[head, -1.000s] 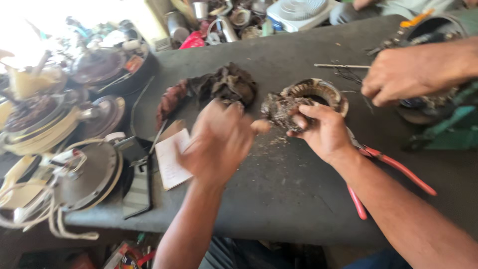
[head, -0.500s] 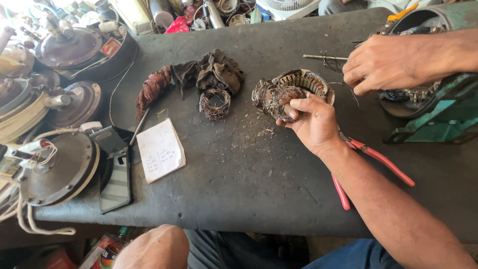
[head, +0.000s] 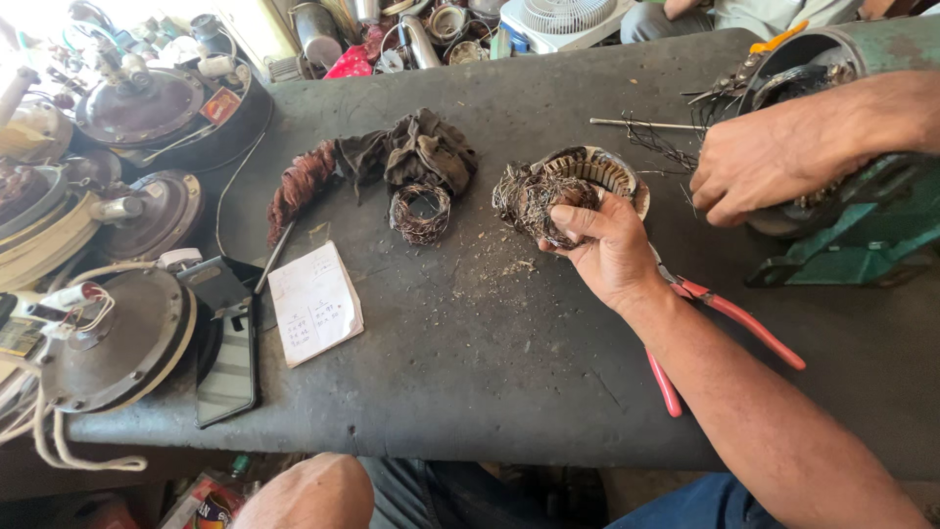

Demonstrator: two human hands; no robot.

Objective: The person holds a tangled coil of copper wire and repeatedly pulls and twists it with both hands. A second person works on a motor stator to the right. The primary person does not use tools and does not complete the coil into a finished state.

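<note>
Stator [head: 597,176] with tangled copper winding lies mid-table, in your right hand [head: 607,250].
Your fingers clamp the wire tangle [head: 529,196] at its near edge; your left hand is out of view. Red-handled pliers [head: 729,328] lie beside your wrist, a loose wire coil [head: 421,213] just left, and another person's hand [head: 774,162] rests on a green motor [head: 852,235].

The round grey metal stator ring [head: 602,174] looks dull, its tangled brownish copper wire [head: 534,201] wiry and rough. The dark grey worktop [head: 470,343] is matt and gritty. The 2 red plier handles [head: 744,328] look smooth plastic. The white paper note [head: 313,315] is matt.
</note>
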